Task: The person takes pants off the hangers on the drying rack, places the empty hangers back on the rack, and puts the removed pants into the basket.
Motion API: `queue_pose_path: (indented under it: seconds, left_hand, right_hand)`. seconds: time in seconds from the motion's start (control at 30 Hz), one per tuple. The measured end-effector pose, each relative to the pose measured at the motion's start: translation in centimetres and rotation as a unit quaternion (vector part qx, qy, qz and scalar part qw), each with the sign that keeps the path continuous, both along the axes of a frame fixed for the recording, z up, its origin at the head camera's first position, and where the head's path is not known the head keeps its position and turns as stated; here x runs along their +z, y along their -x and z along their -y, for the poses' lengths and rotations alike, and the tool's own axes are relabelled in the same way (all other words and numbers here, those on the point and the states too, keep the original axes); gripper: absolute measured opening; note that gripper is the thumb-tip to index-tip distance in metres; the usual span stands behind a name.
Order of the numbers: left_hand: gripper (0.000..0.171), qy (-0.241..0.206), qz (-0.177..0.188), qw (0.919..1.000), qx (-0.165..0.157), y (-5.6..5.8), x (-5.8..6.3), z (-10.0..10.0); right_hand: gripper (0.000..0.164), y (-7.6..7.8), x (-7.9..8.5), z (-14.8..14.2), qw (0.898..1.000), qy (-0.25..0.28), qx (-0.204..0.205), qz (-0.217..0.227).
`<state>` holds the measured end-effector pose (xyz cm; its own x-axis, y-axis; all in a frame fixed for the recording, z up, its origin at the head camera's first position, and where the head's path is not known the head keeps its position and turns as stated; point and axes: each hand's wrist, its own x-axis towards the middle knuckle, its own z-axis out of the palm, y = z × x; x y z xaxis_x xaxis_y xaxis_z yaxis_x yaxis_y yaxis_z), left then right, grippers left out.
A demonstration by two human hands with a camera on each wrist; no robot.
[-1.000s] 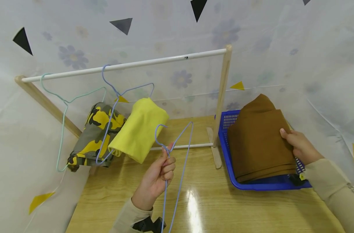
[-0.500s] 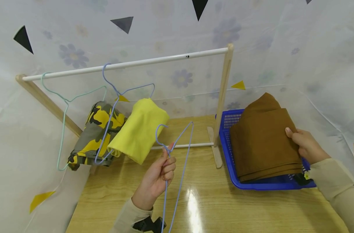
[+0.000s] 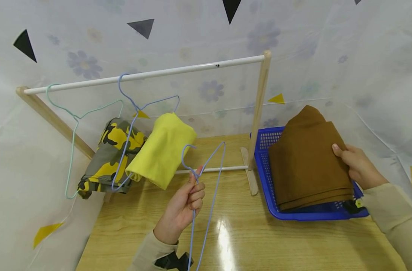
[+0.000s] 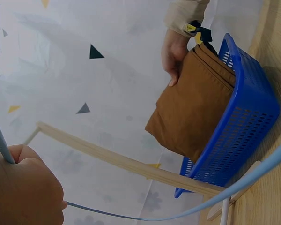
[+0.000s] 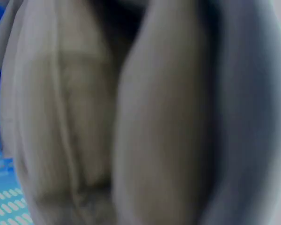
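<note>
My left hand [image 3: 182, 205] grips a blue wire hanger [image 3: 212, 188] just below its hook, in front of the rack. Over the blue basket [image 3: 277, 215], my right hand [image 3: 358, 165] pinches the right edge of a folded brown garment [image 3: 310, 165]. The thumb lies on top; the other fingers are hidden beneath the cloth. In the left wrist view the brown garment [image 4: 192, 103] slants up out of the basket. Blurred cloth folds fill most of the right wrist view.
A rack with a white rail [image 3: 178, 70] stands at the back left. A camouflage garment [image 3: 107, 158] hangs there on a green hanger [image 3: 72, 150]. Beside it, a yellow garment [image 3: 163, 150] hangs on another blue hanger [image 3: 126, 145]. Everything stands on a wooden table [image 3: 151, 233].
My right hand has shifted a little to the right and upward, drawing the brown garment with it. The left hand and its hanger stay almost still.
</note>
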<state>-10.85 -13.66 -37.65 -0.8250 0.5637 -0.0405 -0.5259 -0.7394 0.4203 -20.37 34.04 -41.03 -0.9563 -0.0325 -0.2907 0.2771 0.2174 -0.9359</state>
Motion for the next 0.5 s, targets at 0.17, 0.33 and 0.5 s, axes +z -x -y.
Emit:
queue_pose_path:
  seconds: [0.17,0.33,0.5]
  left_hand:
    - [0.050,-0.005,-0.002,1.0000,-0.003,0.0,0.0,0.0]
    - [0.051,-0.004,0.000,1.0000,-0.005,0.0,0.0,0.0]
    - [0.051,-0.005,0.001,0.9999,-0.009,0.1,0.1,-0.2]
  right_hand:
    - [0.028,-0.4,1.1,0.5,0.994,0.105,-0.005,-0.012]
    - [0.026,-0.2,1.8,1.0,0.986,0.165,-0.007,-0.025]
    - [0.028,0.1,2.7,1.4,0.979,0.200,0.008,-0.042]
